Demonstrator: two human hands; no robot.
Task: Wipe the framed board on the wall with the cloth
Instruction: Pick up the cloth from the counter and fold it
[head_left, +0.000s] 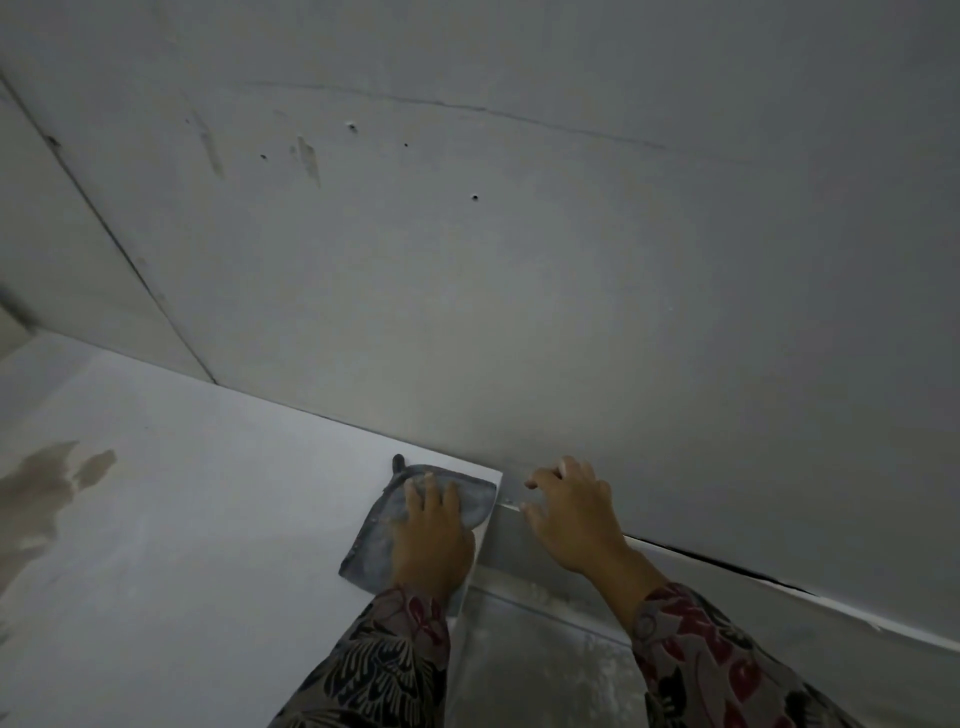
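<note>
Fingers (431, 499) of my left hand (431, 540) lie spread, pressing the grey square cloth (374, 540) flat at the white board's (208, 519) upper right corner; my right hand (571, 514), fingers apart, rests on the grey wall (571, 260) beside it.

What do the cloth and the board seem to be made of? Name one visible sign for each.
Cloth: soft grey woven fabric, probably; it has a stitched hem and lies limp under the left hand.
Board: smooth, matte white sheet, material unclear; flat, even surface, straight edge.

Bare indoor room, cracked grey wall (519, 260) with screw holes (474, 197)
</note>
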